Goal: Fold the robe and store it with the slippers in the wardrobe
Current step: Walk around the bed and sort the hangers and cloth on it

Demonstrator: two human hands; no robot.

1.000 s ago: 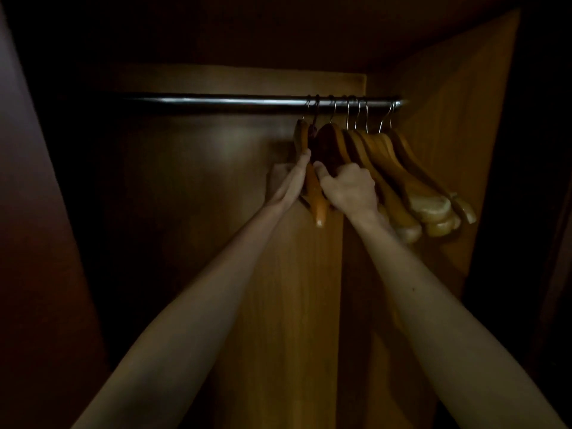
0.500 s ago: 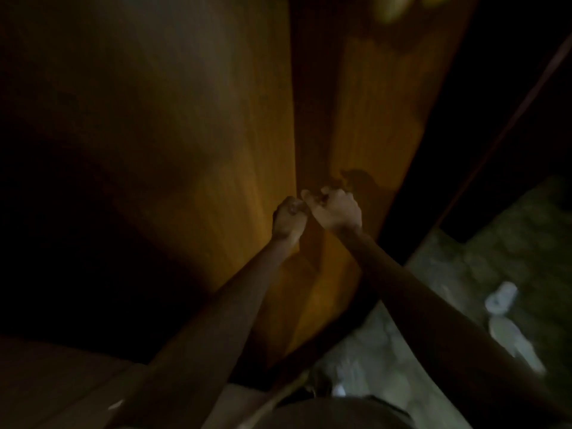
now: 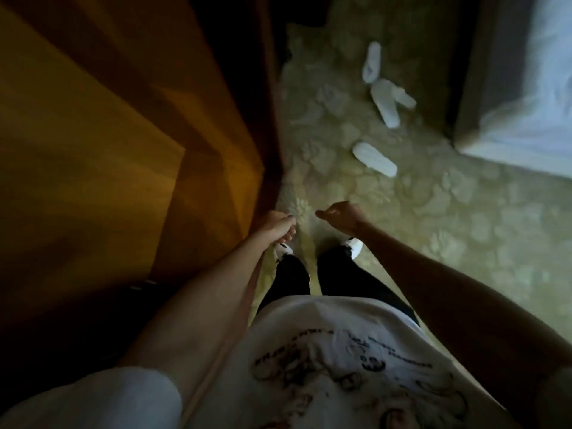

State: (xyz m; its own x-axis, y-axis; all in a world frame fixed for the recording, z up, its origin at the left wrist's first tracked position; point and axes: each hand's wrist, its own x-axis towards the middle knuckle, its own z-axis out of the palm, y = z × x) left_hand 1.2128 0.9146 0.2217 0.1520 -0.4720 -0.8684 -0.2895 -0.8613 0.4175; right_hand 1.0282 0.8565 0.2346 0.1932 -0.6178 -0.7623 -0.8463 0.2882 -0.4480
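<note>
In the head view, the camera has swung down from the hanger rail inside the wardrobe (image 3: pixel 130 125) to the floor, and both hands have come away from the wooden hangers, which are no longer in sight. I judge this to mean the person is done at the rail and is turning toward the slippers. The left hand (image 3: pixel 277 226) hangs just beside the wardrobe's front edge with its fingers (image 3: pixel 289 235) loosely curled around nothing. The right hand (image 3: pixel 340 216) is near it, also loosely curled and holding nothing. Three or four white slippers (image 3: pixel 385 103) lie scattered on the patterned carpet (image 3: pixel 464 227), well ahead of both hands and toward the corner of the bed (image 3: pixel 526 103). The nearest slipper (image 3: pixel 374 158) lies apart from the others. No robe can be seen here.
</note>
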